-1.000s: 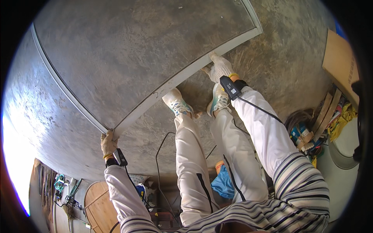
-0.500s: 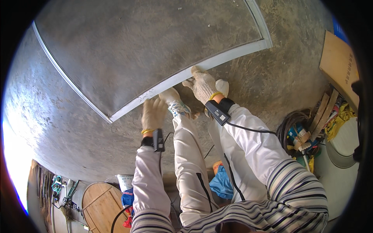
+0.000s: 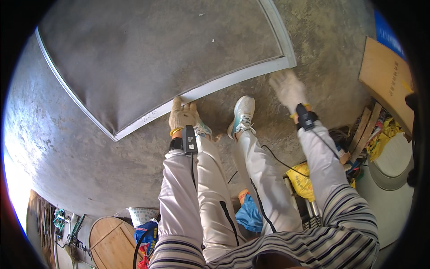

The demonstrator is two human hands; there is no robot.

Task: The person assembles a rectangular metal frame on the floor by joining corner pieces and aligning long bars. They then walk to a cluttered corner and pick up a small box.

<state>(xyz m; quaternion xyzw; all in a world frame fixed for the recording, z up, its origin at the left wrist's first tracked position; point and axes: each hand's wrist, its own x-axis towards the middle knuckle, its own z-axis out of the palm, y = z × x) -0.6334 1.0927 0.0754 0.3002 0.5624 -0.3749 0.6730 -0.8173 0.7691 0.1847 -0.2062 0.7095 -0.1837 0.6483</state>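
Large rectangular frame of pale silvery metal [image 3: 233, 81], a dark see-through sheet [image 3: 156, 58] within it, stretched out over the grey concrete floor [image 3: 80, 170] ahead of the feet; far side runs out of view. Left hand in a cream knitted glove [image 3: 182, 117] at the near bar, left of its middle: one finger laid on the metal; whether the fingers pinch it, cannot tell. Right hand in a matching glove [image 3: 289, 89] just below the bar's right end, blurred; fingers extended, nothing in them, contact with the bar unclear. White-and-teal lace-up shoes [image 3: 244, 112] near the bar, left one partly behind the left glove. Brown cardboard box [image 3: 387, 80] far right; round wooden board [image 3: 112, 242] lower left; crumpled blue plastic bag [image 3: 250, 215] between the legs.
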